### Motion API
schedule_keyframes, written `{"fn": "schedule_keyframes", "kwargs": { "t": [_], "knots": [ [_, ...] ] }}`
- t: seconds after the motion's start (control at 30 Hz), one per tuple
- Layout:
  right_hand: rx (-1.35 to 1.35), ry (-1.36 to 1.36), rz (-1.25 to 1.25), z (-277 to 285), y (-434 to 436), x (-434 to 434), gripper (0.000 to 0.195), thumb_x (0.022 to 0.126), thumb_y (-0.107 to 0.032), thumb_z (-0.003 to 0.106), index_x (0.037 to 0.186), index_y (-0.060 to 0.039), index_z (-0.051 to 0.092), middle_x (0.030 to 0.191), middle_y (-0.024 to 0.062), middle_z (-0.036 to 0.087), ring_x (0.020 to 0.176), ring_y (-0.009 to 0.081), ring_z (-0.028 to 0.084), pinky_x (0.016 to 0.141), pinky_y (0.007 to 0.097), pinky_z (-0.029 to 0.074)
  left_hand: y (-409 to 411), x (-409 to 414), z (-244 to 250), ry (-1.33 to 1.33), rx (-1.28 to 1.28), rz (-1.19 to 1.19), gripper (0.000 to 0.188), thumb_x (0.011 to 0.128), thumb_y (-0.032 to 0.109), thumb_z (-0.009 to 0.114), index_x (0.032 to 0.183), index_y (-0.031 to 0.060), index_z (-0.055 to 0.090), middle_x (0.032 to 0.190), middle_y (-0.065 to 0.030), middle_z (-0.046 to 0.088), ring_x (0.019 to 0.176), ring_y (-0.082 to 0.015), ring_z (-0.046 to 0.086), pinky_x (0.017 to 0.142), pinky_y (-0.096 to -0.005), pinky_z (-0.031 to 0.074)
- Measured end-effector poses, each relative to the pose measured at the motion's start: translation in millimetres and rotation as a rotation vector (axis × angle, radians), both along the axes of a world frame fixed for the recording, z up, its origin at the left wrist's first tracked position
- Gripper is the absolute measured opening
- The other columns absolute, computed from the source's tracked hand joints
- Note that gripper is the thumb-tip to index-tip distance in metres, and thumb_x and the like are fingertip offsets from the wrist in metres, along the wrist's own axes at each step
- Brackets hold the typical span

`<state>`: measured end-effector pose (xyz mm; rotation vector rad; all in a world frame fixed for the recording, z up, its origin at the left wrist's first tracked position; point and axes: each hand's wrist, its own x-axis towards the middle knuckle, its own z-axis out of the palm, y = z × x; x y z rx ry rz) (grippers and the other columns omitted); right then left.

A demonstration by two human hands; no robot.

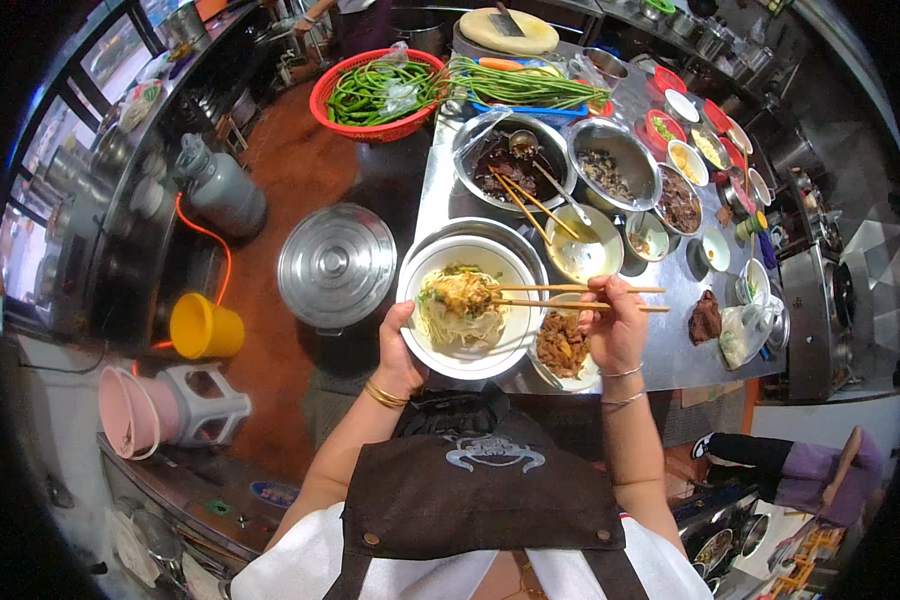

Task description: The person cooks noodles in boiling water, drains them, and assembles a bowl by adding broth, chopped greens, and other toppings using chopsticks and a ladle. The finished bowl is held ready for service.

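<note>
A white bowl [521, 341] of noodles is held up by my left hand [399, 352], whose thumb lies over the rim at the lower left. Pale noodles [461, 322] fill its middle, topped with brown sauce and bits of green. My right hand [616, 322] grips a pair of wooden chopsticks [559, 288], with the tips in the noodles. Behind the bowl shows part of a metal pot [506, 231], its contents hidden. Partly under my right hand is a bowl of brown meat pieces [562, 346].
On the steel table [645, 360], a steel basin of dark sauce [499, 161] holds a ladle and chopsticks. Beyond stand a steel basin [607, 161] and a red basket of green peppers [379, 94]. Left are a metal lid [336, 262] and a gas cylinder [221, 191]. Another person [817, 480] is at the lower right.
</note>
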<state>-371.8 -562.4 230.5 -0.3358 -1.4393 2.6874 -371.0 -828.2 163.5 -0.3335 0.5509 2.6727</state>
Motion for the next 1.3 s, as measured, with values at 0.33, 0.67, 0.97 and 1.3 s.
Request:
{"fn": "schedule_keyframes", "kwargs": {
  "t": [0.33, 0.67, 0.97, 1.3],
  "knots": [
    [0.350, -0.152, 0.369, -3.7, 36.4, -28.8, 0.024, 0.091, -0.020, 0.052, 0.090, 0.0030, 0.061, 0.072, 0.0112, 0.062, 0.049, 0.0148, 0.058, 0.043, 0.0228, 0.048, 19.1, -0.1, 10.9, -0.005, 0.048, -0.175, 0.058, 0.081, 0.032, 0.051, 0.126, -0.0032, 0.044, 0.120, -0.0200, 0.055, 0.107, -0.0296, 0.057, 0.094, -0.0409, 0.046],
    [0.141, -0.054, -0.037, -3.1, 49.5, 27.7, 0.028, 0.092, -0.023, 0.051, 0.087, 0.0031, 0.060, 0.070, 0.0124, 0.061, 0.047, 0.0157, 0.056, 0.041, 0.0233, 0.046, 42.1, 11.6, -3.9, -0.016, -0.054, -0.154, 0.058, 0.083, 0.033, 0.051, 0.128, -0.0027, 0.041, 0.122, -0.0202, 0.053, 0.108, -0.0300, 0.056, 0.095, -0.0412, 0.045],
    [0.386, -0.176, 0.313, 2.0, 79.2, -1.2, 0.026, 0.091, -0.023, 0.053, 0.088, 0.0010, 0.061, 0.071, 0.0087, 0.062, 0.046, 0.0132, 0.056, 0.040, 0.0223, 0.046, 59.7, 6.7, 14.0, -0.015, 0.043, -0.326, 0.064, 0.082, 0.036, 0.051, 0.131, -0.0024, 0.037, 0.125, -0.0222, 0.050, 0.111, -0.0330, 0.053, 0.097, -0.0434, 0.043],
    [0.068, -0.113, -0.165, -19.1, 77.6, 44.1, 0.032, 0.094, -0.028, 0.048, 0.083, 0.0007, 0.057, 0.063, 0.0097, 0.057, 0.043, 0.0143, 0.053, 0.037, 0.0224, 0.042, 72.6, 16.4, 2.9, -0.003, -0.060, -0.246, 0.058, 0.084, 0.036, 0.049, 0.127, -0.0027, 0.042, 0.119, -0.0197, 0.055, 0.106, -0.0292, 0.057, 0.094, -0.0394, 0.046]
  ]
}}
